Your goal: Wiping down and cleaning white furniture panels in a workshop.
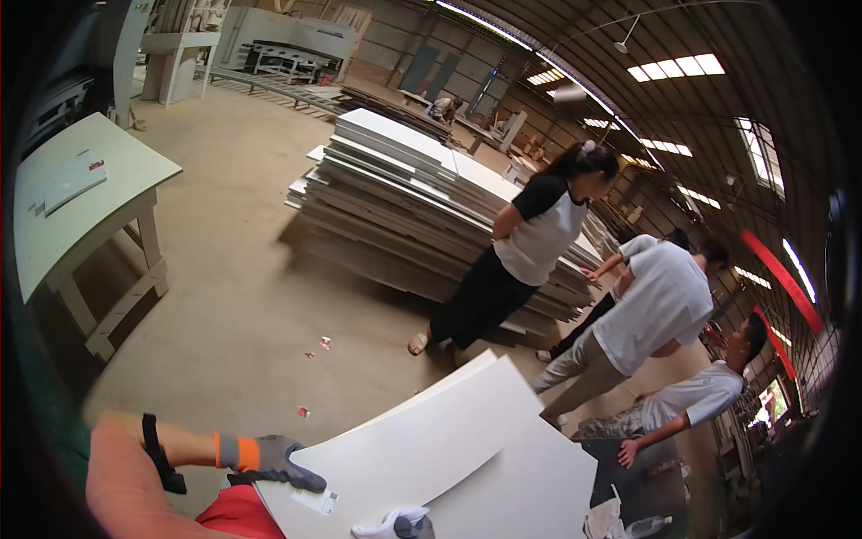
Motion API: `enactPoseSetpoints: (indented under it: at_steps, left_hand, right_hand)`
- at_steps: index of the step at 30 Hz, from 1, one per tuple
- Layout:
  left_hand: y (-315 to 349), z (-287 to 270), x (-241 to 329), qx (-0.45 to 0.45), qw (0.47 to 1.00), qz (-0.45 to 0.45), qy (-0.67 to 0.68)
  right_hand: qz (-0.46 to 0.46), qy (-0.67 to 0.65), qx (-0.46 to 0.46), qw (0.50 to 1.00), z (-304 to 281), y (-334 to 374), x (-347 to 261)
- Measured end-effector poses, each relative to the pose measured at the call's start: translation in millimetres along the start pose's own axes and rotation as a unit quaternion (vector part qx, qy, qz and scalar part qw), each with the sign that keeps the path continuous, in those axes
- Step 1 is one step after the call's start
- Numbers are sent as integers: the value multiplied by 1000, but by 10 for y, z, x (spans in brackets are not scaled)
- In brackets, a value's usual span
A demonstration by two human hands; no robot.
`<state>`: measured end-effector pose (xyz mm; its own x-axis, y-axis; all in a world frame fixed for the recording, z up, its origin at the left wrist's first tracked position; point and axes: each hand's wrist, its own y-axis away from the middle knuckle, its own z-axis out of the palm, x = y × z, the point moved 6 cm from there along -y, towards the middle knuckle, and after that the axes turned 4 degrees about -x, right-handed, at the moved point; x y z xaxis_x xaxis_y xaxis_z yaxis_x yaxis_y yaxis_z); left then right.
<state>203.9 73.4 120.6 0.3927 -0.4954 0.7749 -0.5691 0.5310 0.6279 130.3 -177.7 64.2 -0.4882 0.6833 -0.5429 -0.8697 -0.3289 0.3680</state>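
A large white panel (pixel 431 422) spreads across the lower middle, and a second white panel (pixel 530 476) overlaps it on the right. My left hand (pixel 283 460), in a grey glove with an orange cuff, grips the panel's near left edge, thumb on top. A small printed label (pixel 319 500) lies on the panel beside the thumb. At the bottom edge of the picture, a grey-and-white shape that looks like my gloved right hand (pixel 400 523) rests over the panel. Most of it is cut off, so its fingers cannot be made out.
A tall stack of boards (pixel 395 207) stands ahead, with several people near it, one a person with hands behind the back (pixel 543 234). A white-topped table (pixel 99 193) is at the left. Red scraps (pixel 325 343) dot the floor. A plastic bottle (pixel 648 525) lies at lower right.
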Motion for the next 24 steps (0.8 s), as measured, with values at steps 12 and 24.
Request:
enactPoseSetpoints:
  at_steps: [12,24]
  left_hand:
    - [182,-2006,-410,164,955,141,201]
    - [-921,-4134,471,268,881,255,295]
  right_hand:
    - [-10,360,-127,924,1533,-1657,217]
    - [8,133,4,991,855,-3437,-380]
